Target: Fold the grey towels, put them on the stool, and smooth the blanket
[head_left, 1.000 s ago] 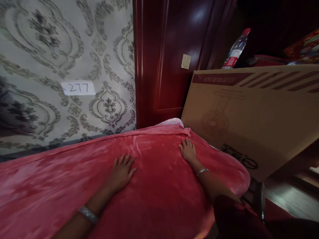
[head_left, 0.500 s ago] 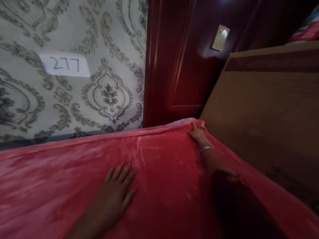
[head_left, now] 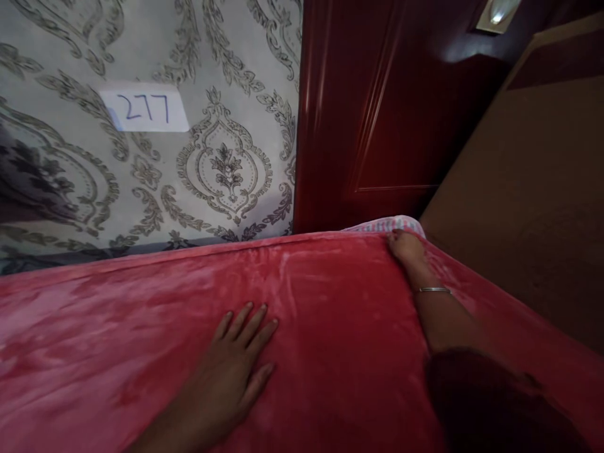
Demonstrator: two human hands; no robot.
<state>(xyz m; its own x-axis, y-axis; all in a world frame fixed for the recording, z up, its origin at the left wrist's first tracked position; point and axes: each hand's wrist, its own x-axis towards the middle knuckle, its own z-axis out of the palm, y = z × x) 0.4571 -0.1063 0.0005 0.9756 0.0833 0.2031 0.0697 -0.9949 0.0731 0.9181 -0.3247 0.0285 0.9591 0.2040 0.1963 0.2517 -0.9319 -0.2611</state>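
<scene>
A plush red blanket (head_left: pixel 340 314) covers the surface in front of me. My left hand (head_left: pixel 231 365) lies flat on it, palm down, with the fingers spread. At the far right corner my right hand (head_left: pixel 406 248), a thin silver bangle on its wrist, is closed on the blanket's edge; its fingertips are partly hidden. Just behind that hand, a striped pale fabric (head_left: pixel 389 224) shows from beneath the red edge.
A patterned wallpapered wall (head_left: pixel 226 170) with a paper label (head_left: pixel 146 110) reading 277 rises behind the bed-like surface. A dark red wooden door (head_left: pixel 344 126) stands right of it. A large cardboard box (head_left: pixel 533 182) borders the right side.
My right hand has gone from spread fingers on the corner to a closed grip, and the blanket corner is drawn back, baring more striped fabric. The left hand stays flat. The view has shifted.
</scene>
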